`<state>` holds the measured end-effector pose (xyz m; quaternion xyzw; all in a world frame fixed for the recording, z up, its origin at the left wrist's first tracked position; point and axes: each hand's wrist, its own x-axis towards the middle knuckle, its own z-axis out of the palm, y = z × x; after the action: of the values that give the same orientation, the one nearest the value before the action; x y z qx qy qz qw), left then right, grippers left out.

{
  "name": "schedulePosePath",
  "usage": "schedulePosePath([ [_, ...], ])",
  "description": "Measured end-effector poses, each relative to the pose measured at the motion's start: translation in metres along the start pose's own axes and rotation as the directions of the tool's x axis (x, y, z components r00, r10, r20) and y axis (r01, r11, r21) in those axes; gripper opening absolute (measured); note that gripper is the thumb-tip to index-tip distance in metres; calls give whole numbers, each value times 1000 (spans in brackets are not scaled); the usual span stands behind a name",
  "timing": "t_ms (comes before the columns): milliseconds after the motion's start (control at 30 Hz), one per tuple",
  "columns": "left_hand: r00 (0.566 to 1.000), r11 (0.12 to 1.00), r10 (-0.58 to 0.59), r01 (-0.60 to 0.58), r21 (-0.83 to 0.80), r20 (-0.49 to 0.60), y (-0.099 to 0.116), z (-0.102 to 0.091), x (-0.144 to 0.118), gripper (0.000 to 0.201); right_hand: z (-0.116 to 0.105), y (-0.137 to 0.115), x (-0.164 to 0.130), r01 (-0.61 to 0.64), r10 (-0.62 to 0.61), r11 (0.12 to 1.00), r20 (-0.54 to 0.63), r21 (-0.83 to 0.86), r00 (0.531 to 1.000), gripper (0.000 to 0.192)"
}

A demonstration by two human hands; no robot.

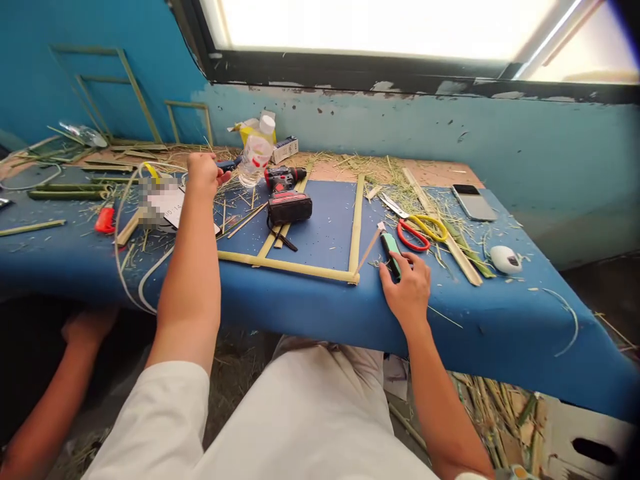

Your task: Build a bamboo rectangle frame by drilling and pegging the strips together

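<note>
My left hand (202,175) is closed around a small dark tool (229,165), held out beside a clear plastic bottle (255,157); the tool's kind is hard to make out. At the table's front, my right hand (409,283) rests with its thumb and fingers around a green-and-black handled tool (391,253). Its light tip touches or lies close to a thin strip (369,251), which runs down to the corner of a bamboo frame (300,268). A cordless drill (285,193) with a black-and-red battery lies over the frame's inner strip.
Red-and-yellow scissors (423,230), a split bamboo length (457,250), a phone (474,202) and a white rounded device (505,259) lie to the right. White cable (120,260) loops at left. Small frames (190,105) lean on the wall. Another person's arm (65,393) shows lower left.
</note>
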<state>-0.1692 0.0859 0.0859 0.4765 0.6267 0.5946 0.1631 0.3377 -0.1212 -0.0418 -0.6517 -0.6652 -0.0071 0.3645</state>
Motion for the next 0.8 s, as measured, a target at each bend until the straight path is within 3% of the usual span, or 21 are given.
schedulePosePath([
  [100,966,965,-231,212,-151,-117,21,-6,-31,19,-2,0,0,-4,12,992,-63,123,998,44],
  [200,938,863,-317,225,-453,-138,42,-9,-69,14,-8,-4,-11,10,20,982,-156,186,988,41],
  [300,963,760,-229,85,-644,-143,59,-15,-112,16,-20,-16,-35,48,14,973,-267,225,964,34],
  [367,969,738,-189,34,-674,-158,70,-20,-147,25,-29,-28,-53,85,-2,967,-329,239,944,29],
  [467,986,689,-33,-98,-718,-166,85,-25,-208,5,-43,-51,-72,179,-65,934,-347,309,936,21],
  [567,983,658,55,-168,-734,-176,97,-23,-264,18,-53,-77,-74,221,-133,804,-196,552,972,20],
  [667,969,707,177,-248,-663,-174,97,-22,-294,20,-52,-110,-57,128,-193,659,2,741,981,22],
  [733,955,796,272,-293,-530,-119,90,-23,-299,24,-42,-139,-38,50,-253,585,123,809,960,27],
  [800,945,887,327,-312,-341,-15,78,-26,-299,28,-25,-174,-17,-87,-329,485,274,870,903,39],
])
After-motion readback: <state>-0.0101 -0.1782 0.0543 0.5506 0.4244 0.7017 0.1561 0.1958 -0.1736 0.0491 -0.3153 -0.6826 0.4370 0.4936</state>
